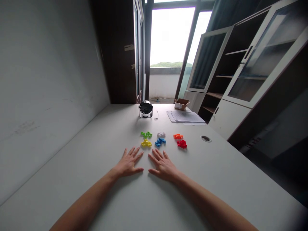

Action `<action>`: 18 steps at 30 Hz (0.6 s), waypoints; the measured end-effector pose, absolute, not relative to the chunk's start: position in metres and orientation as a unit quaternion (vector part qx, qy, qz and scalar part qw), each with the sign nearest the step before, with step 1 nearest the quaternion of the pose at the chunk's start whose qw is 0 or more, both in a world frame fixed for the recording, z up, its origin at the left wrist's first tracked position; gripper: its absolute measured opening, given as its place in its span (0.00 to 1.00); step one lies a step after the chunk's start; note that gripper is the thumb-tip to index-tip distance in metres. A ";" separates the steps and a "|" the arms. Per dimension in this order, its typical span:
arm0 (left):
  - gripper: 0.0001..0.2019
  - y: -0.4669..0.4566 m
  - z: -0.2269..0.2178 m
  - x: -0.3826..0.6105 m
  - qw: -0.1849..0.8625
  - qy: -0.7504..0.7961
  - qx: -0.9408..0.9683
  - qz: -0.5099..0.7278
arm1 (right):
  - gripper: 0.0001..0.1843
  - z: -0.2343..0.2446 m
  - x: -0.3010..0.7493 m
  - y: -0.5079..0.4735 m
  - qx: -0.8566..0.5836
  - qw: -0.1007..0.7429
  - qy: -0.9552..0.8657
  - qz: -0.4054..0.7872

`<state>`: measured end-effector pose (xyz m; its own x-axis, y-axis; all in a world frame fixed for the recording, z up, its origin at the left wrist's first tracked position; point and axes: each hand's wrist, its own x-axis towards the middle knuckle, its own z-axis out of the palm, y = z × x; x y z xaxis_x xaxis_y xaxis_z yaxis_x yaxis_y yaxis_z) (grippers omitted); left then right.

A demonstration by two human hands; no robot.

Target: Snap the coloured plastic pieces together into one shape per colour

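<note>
My left hand (128, 163) and my right hand (162, 165) lie flat, palms down and fingers spread, side by side on the white table (96, 160). Both hold nothing. Just beyond the fingertips lie several small plastic puzzle pieces: a yellow piece (146, 143) and a blue piece (160, 141) nearest, then a green piece (146, 134), a white piece (161, 134), an orange piece (178, 136) and a red piece (182, 144) to the right. The yellow piece is closest to my left fingertips, the blue one to my right.
A small black desk fan (145, 109) stands at the table's far end, with a stack of papers (185, 116) and a small cardboard box (181, 104) to its right. A cable hole (206, 138) sits at the right. Open cabinets (240, 70) line the right side, a wall the left.
</note>
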<state>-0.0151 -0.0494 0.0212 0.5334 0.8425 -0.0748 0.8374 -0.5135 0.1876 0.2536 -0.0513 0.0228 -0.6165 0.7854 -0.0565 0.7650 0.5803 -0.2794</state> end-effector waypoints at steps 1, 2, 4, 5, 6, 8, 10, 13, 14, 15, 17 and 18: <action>0.45 -0.049 0.021 -0.015 0.101 0.483 0.870 0.013 | 0.49 0.023 0.254 -0.051 -0.436 0.038 -0.888 0.139; 0.45 -0.049 0.022 -0.015 0.101 0.483 0.869 0.015 | 0.49 0.023 0.254 -0.051 -0.435 0.039 -0.888 0.140; 0.44 -0.049 0.021 -0.015 0.100 0.484 0.869 0.019 | 0.48 0.022 0.254 -0.051 -0.435 0.043 -0.888 0.139; 0.44 -0.049 0.021 -0.016 0.100 0.484 0.869 0.022 | 0.48 0.022 0.254 -0.051 -0.436 0.045 -0.888 0.138; 0.44 -0.049 0.021 -0.016 0.100 0.484 0.869 0.024 | 0.48 0.021 0.254 -0.051 -0.437 0.046 -0.888 0.138; 0.44 -0.047 0.019 -0.016 0.099 0.486 0.868 0.030 | 0.47 0.018 0.255 -0.051 -0.438 0.053 -0.888 0.135; 0.45 -0.044 0.016 -0.017 0.094 0.490 0.866 0.041 | 0.45 0.016 0.255 -0.050 -0.438 0.070 -0.887 0.128; 0.47 -0.037 0.012 -0.016 0.084 0.498 0.861 0.064 | 0.36 0.015 0.260 -0.043 -0.460 0.132 -0.872 0.102; 0.47 -0.033 0.010 -0.015 0.081 0.500 0.859 0.071 | 0.32 0.016 0.263 -0.039 -0.477 0.163 -0.860 0.085; 0.48 -0.029 0.009 -0.014 0.079 0.501 0.858 0.078 | 0.29 0.017 0.267 -0.033 -0.498 0.197 -0.842 0.060; 0.48 -0.020 0.007 -0.011 0.076 0.503 0.856 0.090 | 0.26 0.021 0.281 -0.021 -0.546 0.258 -0.797 0.004; 0.49 -0.015 0.006 -0.010 0.075 0.506 0.854 0.096 | 0.27 0.022 0.289 -0.014 -0.575 0.277 -0.770 -0.020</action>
